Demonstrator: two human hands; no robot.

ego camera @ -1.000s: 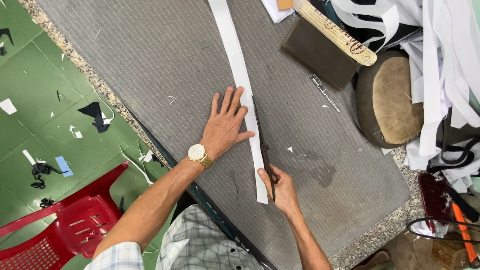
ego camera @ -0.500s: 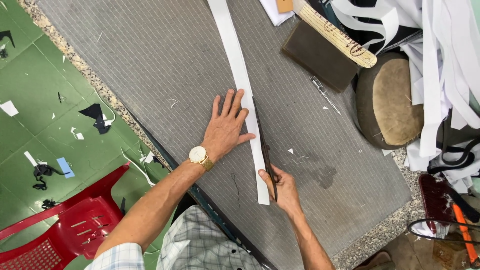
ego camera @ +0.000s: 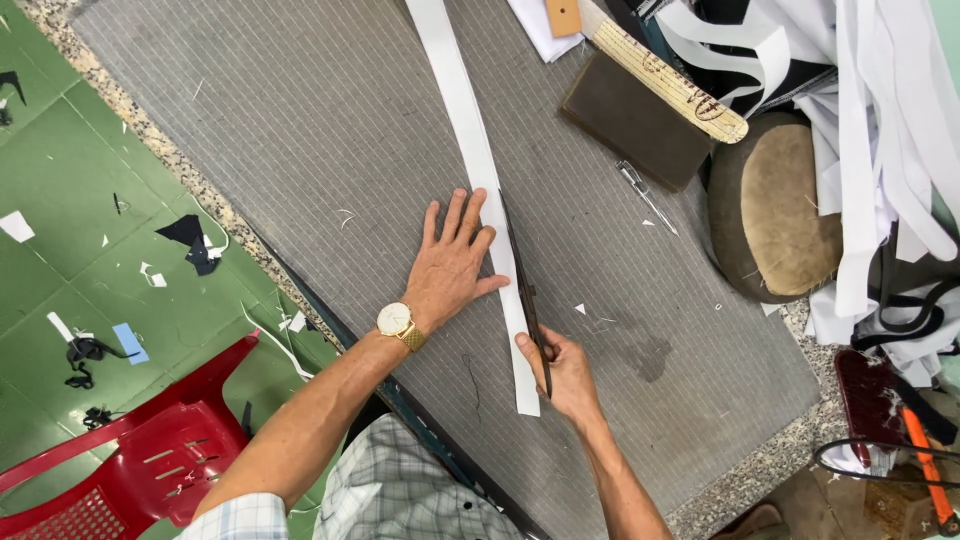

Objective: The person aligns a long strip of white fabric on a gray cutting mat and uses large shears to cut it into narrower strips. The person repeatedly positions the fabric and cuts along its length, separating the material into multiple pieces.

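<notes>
Since a moment ago our scissors (ego camera: 527, 300) have advanced along the white strip (ego camera: 470, 130); right hand (ego camera: 565, 372) grips them, left hand (ego camera: 450, 265) lies flat, fingers spread, on the worktop (ego camera: 300, 120).

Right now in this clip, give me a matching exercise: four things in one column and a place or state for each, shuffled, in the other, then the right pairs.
Things:
1. left hand
2. right hand
3. white fabric strip
4. red plastic chair

Places or states:
A. stands on the green floor, lower left
B. pressed flat on the grey mat, fingers spread, at the strip's edge
C. grips dark scissors laid along the strip
D. lies lengthwise down the grey mat

Pairs: 1-B, 2-C, 3-D, 4-A
</notes>
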